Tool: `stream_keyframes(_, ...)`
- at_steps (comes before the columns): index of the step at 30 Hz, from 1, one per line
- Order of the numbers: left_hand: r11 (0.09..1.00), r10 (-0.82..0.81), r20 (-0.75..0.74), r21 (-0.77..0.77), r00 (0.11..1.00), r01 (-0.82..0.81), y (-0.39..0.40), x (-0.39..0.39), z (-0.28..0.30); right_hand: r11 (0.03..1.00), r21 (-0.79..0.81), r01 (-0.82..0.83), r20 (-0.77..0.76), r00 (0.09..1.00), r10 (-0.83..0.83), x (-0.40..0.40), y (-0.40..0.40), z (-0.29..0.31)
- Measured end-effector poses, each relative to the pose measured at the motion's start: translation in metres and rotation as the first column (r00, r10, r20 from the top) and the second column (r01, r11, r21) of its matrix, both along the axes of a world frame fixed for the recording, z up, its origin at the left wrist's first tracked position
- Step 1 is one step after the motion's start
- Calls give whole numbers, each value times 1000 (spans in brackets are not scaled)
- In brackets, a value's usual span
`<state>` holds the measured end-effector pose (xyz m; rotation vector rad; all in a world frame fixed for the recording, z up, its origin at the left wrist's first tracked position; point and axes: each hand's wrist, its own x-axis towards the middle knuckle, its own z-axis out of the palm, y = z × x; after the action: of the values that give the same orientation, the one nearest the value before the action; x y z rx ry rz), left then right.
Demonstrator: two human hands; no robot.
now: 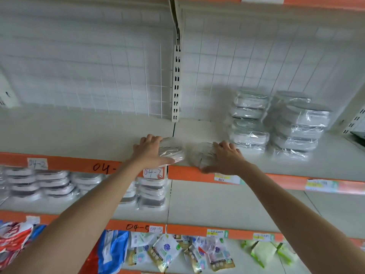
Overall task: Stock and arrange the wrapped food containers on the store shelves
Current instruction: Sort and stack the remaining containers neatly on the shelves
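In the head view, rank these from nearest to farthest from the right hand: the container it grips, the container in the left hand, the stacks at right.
1. Container in the right hand, gripped.
2. Left hand's container, just left.
3. Stacked containers, right, farther back.

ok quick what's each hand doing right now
Left hand: grips a clear-wrapped food container at the shelf's front edge.
Right hand: grips a second clear-wrapped container beside it.
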<state>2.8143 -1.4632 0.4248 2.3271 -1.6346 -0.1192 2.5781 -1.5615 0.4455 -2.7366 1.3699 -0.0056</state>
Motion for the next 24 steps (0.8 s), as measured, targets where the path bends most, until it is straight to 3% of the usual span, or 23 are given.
stream_keyframes(3,999,-4,-2,42,1000,4,-22,15,-4,996,72,-48,-27,998,50,21,-31,0)
stream_keyframes(10,992,58,-7,109,998,-57,-71,40,2,994,53,-100,-39,994,102,68,-81,-10)
stream_keyframes(18,974,140,-40,186,989,-130,-99,57,4,947,295,-126,20,992,125,94,-135,-7)
stream_keyframes(22,970,142,-55,206,988,-128,-107,68,6,955,276,-111,17,994,111,98,-140,-1)
stream_keyframes(24,970,127,-76,217,989,-108,-111,77,8,979,192,-64,-67,995,78,100,-137,4)
